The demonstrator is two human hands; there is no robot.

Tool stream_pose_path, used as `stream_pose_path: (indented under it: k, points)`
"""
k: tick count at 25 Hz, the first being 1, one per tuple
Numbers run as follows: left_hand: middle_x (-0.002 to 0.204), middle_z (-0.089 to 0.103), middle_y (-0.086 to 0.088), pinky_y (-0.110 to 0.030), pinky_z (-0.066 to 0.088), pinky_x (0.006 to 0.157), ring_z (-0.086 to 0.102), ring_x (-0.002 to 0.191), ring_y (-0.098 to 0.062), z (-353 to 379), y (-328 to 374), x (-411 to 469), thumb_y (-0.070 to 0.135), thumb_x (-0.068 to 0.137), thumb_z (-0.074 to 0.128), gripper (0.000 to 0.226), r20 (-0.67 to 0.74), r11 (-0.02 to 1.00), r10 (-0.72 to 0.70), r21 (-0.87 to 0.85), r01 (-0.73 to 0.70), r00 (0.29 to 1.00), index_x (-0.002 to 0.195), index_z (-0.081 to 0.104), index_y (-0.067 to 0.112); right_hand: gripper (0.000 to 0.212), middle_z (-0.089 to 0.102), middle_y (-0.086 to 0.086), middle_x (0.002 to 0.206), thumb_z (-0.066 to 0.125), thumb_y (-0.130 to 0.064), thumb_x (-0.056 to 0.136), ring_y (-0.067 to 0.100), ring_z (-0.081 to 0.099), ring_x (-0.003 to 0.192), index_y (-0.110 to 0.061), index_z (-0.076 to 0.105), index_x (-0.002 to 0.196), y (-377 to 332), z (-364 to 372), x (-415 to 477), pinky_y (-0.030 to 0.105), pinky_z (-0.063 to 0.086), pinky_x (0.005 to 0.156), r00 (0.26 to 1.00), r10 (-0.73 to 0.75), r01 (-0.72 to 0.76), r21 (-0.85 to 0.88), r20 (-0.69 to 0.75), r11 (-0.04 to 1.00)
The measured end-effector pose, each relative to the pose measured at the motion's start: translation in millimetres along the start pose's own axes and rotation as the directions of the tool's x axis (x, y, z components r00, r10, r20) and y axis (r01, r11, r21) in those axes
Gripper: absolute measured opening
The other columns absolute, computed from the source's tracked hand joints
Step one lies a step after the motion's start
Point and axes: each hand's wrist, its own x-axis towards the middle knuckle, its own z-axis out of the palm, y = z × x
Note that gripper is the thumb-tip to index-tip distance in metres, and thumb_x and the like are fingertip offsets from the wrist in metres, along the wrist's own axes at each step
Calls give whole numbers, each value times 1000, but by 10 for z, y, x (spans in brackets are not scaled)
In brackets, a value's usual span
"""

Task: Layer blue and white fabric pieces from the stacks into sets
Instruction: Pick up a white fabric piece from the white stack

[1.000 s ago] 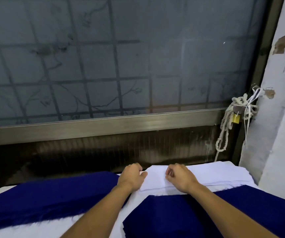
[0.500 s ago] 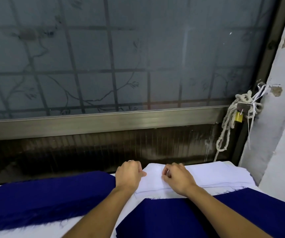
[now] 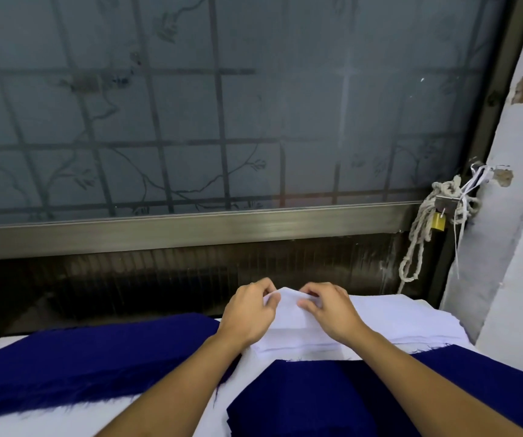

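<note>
white fabric stack (image 3: 396,323) at rear, top corner lifted, blue fabric (image 3: 332,395) in front

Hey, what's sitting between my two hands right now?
In the head view, the raised corner of the top white piece lies between the left hand and right hand, both pinching it above the white stack.

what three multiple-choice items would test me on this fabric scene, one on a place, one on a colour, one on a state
1. Where does the white stack lie?
A) left of the long blue fabric
B) right of it
C) under it

2. What colour is the padlock?
A) red
B) black
C) yellow

3. How is the top white piece?
A) flat, untouched
B) far edge lifted and pinched
C) rolled up

Key:
1 B, the white stack sits to the right of the blue.
2 C, it hangs yellow beside the rope.
3 B, the left hand and right hand pinch its raised edge.
</note>
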Motion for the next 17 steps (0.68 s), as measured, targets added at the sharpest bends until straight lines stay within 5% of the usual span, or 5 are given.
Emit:
stream_pose_path:
  k: [3,11,17]
  points:
    - [75,63,3,-32,47,57,58,64,-11,-224,1,-92,29,105,49,22,-73,997,-36,-66,31,997,83,50,26,13,67,-2,83,70,-29,94,16,65,86,-24,67,83,-45,-181,-65,34,53,78,995,61,-72,132,85,989]
    - [74,60,-1,-28,41,58,50,64,-11,-1123,-200,-525,24,107,49,27,-272,970,-185,-202,132,944,81,54,17,25,52,-7,62,76,-30,90,10,56,64,-23,64,69,-285,-691,-387,30,44,64,996,67,-74,108,65,991]
    - [86,63,-4,-29,45,58,58,75,-15,-1667,-447,-924,23,106,50,21,-368,934,-327,-263,240,870,88,57,15,17,71,8,84,75,-30,90,18,67,84,-14,75,86,-540,-906,-739,42,53,84,1000,-2,3,144,-7,990]
